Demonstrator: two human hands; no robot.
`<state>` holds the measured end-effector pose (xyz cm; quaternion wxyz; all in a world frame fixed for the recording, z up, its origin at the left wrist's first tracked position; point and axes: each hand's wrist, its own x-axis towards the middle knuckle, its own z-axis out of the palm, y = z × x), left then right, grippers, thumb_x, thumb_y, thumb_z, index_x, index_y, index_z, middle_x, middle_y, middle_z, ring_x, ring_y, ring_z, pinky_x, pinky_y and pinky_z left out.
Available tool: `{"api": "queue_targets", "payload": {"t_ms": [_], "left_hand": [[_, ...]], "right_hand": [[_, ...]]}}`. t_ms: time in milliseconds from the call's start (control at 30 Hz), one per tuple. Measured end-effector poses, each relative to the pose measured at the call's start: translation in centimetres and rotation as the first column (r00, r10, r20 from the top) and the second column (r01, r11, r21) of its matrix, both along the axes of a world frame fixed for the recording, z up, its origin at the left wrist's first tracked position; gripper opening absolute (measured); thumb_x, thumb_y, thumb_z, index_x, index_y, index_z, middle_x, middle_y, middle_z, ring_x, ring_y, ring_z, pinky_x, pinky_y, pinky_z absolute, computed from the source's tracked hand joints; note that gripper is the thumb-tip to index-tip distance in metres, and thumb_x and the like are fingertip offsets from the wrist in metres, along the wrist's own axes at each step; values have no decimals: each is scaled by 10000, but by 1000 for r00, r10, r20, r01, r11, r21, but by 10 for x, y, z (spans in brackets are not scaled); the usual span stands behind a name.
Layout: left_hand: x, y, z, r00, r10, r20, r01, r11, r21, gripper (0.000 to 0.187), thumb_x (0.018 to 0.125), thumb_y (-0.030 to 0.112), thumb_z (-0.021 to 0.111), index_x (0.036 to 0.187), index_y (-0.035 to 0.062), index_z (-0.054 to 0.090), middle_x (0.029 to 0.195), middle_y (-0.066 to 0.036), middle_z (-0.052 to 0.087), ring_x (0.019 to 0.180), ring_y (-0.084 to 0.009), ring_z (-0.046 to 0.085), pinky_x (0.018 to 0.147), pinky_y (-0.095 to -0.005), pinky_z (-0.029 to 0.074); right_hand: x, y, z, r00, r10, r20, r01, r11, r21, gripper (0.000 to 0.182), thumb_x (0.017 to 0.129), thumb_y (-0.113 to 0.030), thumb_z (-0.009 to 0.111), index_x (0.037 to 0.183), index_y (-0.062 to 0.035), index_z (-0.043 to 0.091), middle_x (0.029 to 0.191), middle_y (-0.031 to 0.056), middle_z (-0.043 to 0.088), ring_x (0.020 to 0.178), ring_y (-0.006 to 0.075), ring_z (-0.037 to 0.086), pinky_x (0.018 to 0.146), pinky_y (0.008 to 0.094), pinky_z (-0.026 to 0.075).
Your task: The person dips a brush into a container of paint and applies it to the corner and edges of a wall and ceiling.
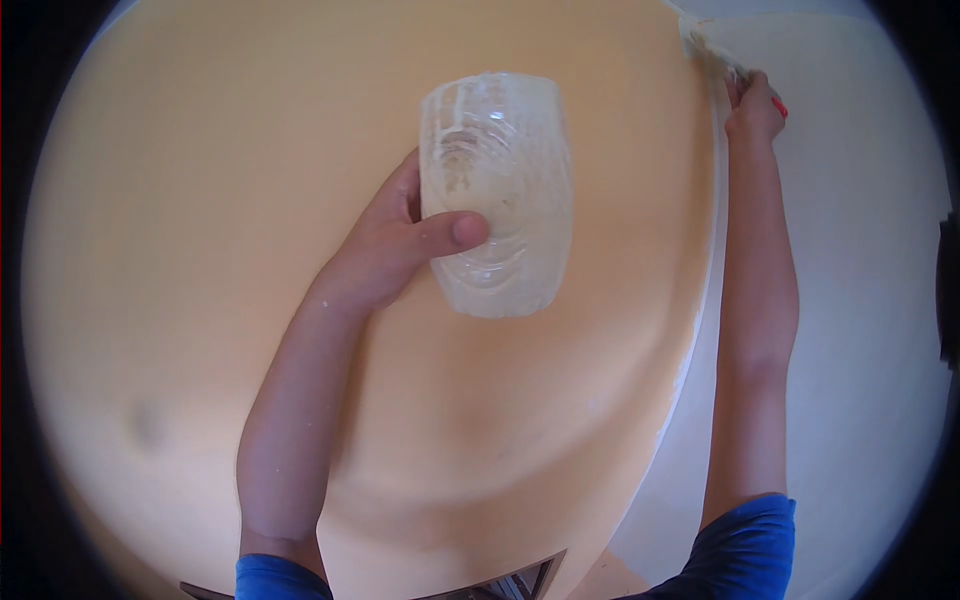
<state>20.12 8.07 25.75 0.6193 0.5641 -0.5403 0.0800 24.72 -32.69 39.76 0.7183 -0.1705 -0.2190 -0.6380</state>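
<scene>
My left hand (385,245) grips a clear plastic container (515,205) in front of the peach wall, thumb across its near side and the other fingers behind it, out of sight. Whitish paint coats the plastic in smears and streaks. High at the right, my right hand (757,110) is closed around a paintbrush (712,54), whose red handle end sticks out beside the palm. The bristles lie at the upper corner, where the peach wall meets the white one, and look pale with paint.
The peach wall (220,180) fills the left and middle. A white wall (860,260) stands to the right, with an uneven pale edge (680,385) running down the corner. Low in view is a dark-framed opening (515,583). Something dark (947,290) shows at the right edge.
</scene>
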Motion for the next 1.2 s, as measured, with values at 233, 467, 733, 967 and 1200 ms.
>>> {"api": "queue_targets", "payload": {"t_ms": [233,467,733,967,1200], "left_hand": [[100,-104,6,996,-81,35,81,997,14,901,593,336,791,1263,-16,303,1164,-119,488,1097,-221,466,948,-340,360],[170,-212,4,997,-38,74,36,999,30,860,601,296,788,1265,11,321,1158,-108,500,1094,-215,471,944,-338,362],[242,-379,-9,995,-47,88,44,999,30,864,586,261,800,1264,18,324,1157,-104,502,1097,-218,471,946,-343,360],[311,-572,-24,995,27,96,-32,998,57,866,577,267,805,1259,25,328,1155,-107,502,1100,-222,468,949,-353,361],[393,-760,-17,994,27,104,-28,1000,4,893,564,282,813,1264,25,320,1153,-109,500,1102,-227,467,947,-353,364]], "right_hand": [[89,-115,25,998,-14,-56,18,997,77,357,714,-57,595,883,166,374,812,176,541,597,239,602,523,282,572],[127,-210,-16,991,-120,-61,120,993,-5,355,713,-65,596,874,163,377,822,176,546,585,229,604,492,279,562],[230,-385,13,988,-128,-87,132,990,44,379,710,-62,601,897,164,362,892,185,534,648,249,607,497,280,569],[279,-577,-22,988,-131,-84,130,991,-18,291,728,-78,586,839,136,424,877,171,551,627,228,613,529,261,564],[387,-751,33,992,-103,-71,103,995,3,274,751,-60,584,870,136,435,872,186,559,644,243,618,554,267,577]]}}
